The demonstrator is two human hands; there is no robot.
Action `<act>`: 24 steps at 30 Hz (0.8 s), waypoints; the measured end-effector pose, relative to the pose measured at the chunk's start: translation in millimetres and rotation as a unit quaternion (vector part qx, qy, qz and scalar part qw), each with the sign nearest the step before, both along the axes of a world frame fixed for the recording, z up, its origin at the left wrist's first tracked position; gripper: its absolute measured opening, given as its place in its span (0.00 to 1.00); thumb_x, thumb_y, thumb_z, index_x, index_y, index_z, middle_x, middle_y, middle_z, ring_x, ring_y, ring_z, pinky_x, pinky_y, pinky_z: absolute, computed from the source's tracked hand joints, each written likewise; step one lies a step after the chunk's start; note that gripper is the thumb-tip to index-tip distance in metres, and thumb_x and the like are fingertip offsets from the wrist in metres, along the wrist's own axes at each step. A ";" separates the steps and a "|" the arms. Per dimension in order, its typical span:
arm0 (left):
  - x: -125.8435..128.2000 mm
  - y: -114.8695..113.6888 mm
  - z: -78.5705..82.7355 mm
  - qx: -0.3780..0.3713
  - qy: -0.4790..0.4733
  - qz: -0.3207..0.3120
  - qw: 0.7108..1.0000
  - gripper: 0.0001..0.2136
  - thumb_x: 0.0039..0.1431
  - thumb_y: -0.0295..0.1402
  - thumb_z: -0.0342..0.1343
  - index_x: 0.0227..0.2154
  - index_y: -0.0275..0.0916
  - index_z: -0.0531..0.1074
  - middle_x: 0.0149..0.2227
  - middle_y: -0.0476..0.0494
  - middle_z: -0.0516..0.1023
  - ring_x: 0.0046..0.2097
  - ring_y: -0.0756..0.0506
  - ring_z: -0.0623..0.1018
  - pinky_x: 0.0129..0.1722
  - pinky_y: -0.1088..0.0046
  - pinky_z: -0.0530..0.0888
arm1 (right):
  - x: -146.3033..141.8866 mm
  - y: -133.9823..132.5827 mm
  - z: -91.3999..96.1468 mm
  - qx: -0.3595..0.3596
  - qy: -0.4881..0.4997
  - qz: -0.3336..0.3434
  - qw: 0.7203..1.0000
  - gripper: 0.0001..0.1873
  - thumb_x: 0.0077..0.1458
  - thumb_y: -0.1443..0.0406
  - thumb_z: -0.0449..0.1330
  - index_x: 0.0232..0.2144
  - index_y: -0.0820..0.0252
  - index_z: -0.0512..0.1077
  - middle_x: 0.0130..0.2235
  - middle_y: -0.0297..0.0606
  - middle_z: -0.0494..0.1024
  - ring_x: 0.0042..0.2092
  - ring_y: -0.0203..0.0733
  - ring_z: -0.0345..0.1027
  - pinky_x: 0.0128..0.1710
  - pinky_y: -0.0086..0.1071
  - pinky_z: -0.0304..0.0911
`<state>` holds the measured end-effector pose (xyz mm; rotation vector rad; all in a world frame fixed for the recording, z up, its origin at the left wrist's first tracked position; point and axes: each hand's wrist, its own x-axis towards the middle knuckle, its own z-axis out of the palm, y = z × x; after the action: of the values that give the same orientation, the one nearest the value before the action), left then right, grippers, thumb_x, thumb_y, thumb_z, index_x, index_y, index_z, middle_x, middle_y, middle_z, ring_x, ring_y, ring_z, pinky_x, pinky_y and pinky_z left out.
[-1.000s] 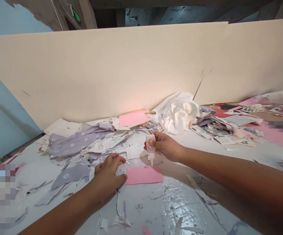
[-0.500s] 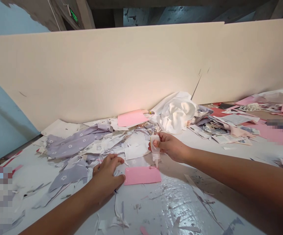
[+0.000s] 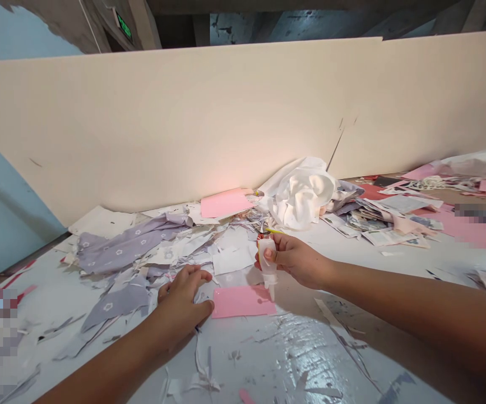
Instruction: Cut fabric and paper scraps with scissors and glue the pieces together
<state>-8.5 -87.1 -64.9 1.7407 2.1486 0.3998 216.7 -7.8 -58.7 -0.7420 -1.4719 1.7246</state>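
A pink rectangular piece of paper (image 3: 243,301) lies flat on the white tabletop (image 3: 301,348) in front of me. My right hand (image 3: 291,258) grips a small white glue bottle (image 3: 268,261), turned nozzle down over the paper's right edge. Whether the nozzle tip touches the paper I cannot tell. Something thin and yellow shows just behind this hand. At the paper's left edge rests my left hand (image 3: 186,300), fingers spread and curved, the thumb beside the paper's side.
Scraps of white paper and purple flowered fabric (image 3: 133,244) heap behind my left hand. Beyond my right hand sits a crumpled white cloth (image 3: 304,193). Stacked paper pieces (image 3: 383,219) lie at right. A cream board (image 3: 226,123) stands upright along the back.
The glue bottle's nozzle has moved slightly down along the paper's right edge. A yellow thing now shows behind my right hand. My left hand stays in place.
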 end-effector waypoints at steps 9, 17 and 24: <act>-7.1 3.0 -8.5 0.009 -0.001 -0.010 1.000 0.19 0.42 0.34 0.47 0.41 0.50 0.66 0.58 0.54 0.55 0.58 0.34 0.53 0.53 0.56 0.53 | -0.7 -7.2 0.9 -0.002 -0.009 0.012 1.000 0.19 0.39 0.55 0.65 0.28 0.61 0.64 0.28 0.36 0.70 0.31 0.38 0.63 0.31 0.32 0.56; -0.7 0.5 -1.8 0.021 0.004 -0.010 1.000 0.18 0.42 0.32 0.47 0.40 0.50 0.66 0.57 0.54 0.57 0.57 0.37 0.56 0.54 0.58 0.52 | -13.6 -7.5 1.8 -0.008 -0.009 0.024 1.000 0.20 0.37 0.55 0.66 0.27 0.61 0.64 0.27 0.35 0.70 0.29 0.36 0.63 0.30 0.31 0.55; -3.1 2.4 -6.0 0.016 0.011 0.002 1.000 0.19 0.41 0.33 0.48 0.41 0.49 0.66 0.57 0.54 0.56 0.57 0.36 0.55 0.54 0.58 0.53 | -32.5 -7.8 3.0 -0.009 -0.016 0.039 0.999 0.22 0.34 0.56 0.68 0.26 0.62 0.63 0.26 0.34 0.70 0.30 0.36 0.63 0.32 0.32 0.56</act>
<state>-11.6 -84.7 -70.9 1.7664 2.1713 0.4203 184.3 -15.6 -55.7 -0.7320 -1.5275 1.7942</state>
